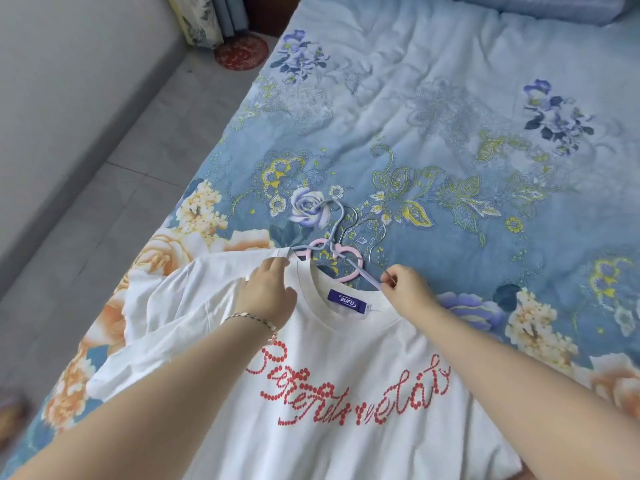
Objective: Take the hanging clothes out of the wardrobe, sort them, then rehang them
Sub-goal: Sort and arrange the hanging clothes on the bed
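T-shirt (346, 344), white with red lettering, lay flat on the bed (450, 133), collar away from the person. The left hand (268, 292) seemed to pinch its shoulder seam, though the fingertips were blurred. The right hand (407, 289) pinched one arm of a blue hanger (367, 277). Just beyond, that hanger lay crossed with a pink hanger (318, 244), so a pull might have dragged both along or stretched the collar.
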A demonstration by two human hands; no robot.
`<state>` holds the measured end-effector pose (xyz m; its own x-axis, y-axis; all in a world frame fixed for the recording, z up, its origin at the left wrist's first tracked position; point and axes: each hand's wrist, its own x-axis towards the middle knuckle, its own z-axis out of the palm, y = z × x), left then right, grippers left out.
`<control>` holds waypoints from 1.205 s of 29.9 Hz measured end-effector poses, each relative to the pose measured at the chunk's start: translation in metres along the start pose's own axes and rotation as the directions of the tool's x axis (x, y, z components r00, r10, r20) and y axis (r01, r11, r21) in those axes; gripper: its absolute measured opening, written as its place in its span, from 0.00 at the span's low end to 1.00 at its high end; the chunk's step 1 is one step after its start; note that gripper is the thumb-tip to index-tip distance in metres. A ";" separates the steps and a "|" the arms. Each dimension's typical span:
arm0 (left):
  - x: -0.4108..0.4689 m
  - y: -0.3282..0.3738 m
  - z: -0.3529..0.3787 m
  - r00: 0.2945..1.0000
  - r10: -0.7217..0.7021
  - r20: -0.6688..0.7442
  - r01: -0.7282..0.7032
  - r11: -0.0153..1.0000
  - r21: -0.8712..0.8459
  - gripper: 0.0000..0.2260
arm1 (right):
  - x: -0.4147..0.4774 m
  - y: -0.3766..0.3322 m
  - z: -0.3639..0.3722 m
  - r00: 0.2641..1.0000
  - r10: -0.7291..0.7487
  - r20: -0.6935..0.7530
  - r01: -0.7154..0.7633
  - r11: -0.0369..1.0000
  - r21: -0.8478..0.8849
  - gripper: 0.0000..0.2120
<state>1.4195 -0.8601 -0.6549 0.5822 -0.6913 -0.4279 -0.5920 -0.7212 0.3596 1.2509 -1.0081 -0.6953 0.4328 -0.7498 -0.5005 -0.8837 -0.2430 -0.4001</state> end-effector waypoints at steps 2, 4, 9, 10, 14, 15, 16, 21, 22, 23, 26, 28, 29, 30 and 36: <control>0.014 0.010 0.004 1.000 -0.001 0.026 -0.001 0.998 0.065 0.22 | 0.001 0.000 0.005 0.997 -0.070 -0.040 0.070 0.997 -0.019 0.08; 0.026 0.013 0.007 0.999 -0.013 0.034 0.009 0.994 0.107 0.21 | 0.003 -0.006 0.010 0.971 -0.168 -0.173 0.188 0.977 0.104 0.08; 0.046 0.005 0.014 0.998 -0.050 0.026 0.043 0.977 0.211 0.20 | 0.016 -0.028 0.019 0.946 -0.241 -0.218 0.296 0.915 0.273 0.11; 0.051 0.003 0.015 0.999 -0.044 0.006 0.042 0.969 0.244 0.18 | 0.019 -0.029 0.022 0.944 -0.246 -0.220 0.304 0.907 0.291 0.12; 0.069 0.001 0.013 0.997 0.052 -0.049 -0.026 0.902 0.431 0.13 | 0.026 -0.030 0.032 0.961 -0.195 -0.196 0.250 0.915 0.317 0.13; 0.072 0.000 0.012 0.995 0.087 -0.050 -0.056 0.898 0.437 0.12 | 0.028 -0.030 0.034 0.967 -0.183 -0.175 0.230 0.923 0.308 0.14; 0.073 -0.002 0.012 0.993 0.108 -0.047 -0.079 0.906 0.415 0.12 | 0.028 -0.030 0.034 0.972 -0.179 -0.155 0.218 0.930 0.297 0.14; 0.057 -0.006 0.003 0.991 0.122 -0.052 -0.112 0.979 0.172 0.08 | 0.033 -0.031 0.012 0.999 0.018 0.033 -0.030 0.906 0.422 0.18; 0.054 -0.005 0.001 0.987 0.148 -0.061 -0.135 0.976 0.172 0.08 | 0.033 -0.032 0.003 0.988 0.033 0.148 -0.094 0.898 0.429 0.17; 0.051 -0.004 -0.001 0.983 0.167 -0.070 -0.154 0.975 0.160 0.06 | 0.032 -0.032 -0.005 0.965 0.027 0.262 -0.147 0.881 0.450 0.14; 0.035 0.000 -0.007 0.975 0.208 -0.079 -0.197 0.971 0.134 0.07 | 0.016 -0.037 -0.014 0.920 -0.051 0.388 -0.172 0.838 0.518 0.03; 0.020 -0.003 -0.011 0.964 0.248 -0.096 -0.228 0.957 0.180 0.07 | -0.001 -0.040 -0.014 0.942 -0.087 0.325 -0.108 0.836 0.538 0.04; 0.008 -0.004 -0.016 0.954 0.278 -0.113 -0.252 0.946 0.203 0.07 | -0.012 -0.041 -0.014 0.953 -0.106 0.285 -0.071 0.835 0.546 0.08; -0.005 -0.005 -0.022 0.933 0.335 -0.127 -0.298 0.922 0.247 0.07 | -0.025 -0.043 -0.016 0.960 -0.128 0.249 -0.027 0.844 0.536 0.12; -0.098 0.002 -0.066 0.923 0.357 -0.147 -0.290 0.893 0.345 0.10 | -0.126 -0.058 -0.040 0.971 -0.225 0.080 0.178 0.904 0.388 0.24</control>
<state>1.3985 -0.7967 -0.5577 0.4078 -0.9016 -0.1447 -0.8896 -0.4280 0.1594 1.2401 -0.9239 -0.5780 0.6336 -0.6241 -0.4573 -0.6531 -0.1145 -0.7486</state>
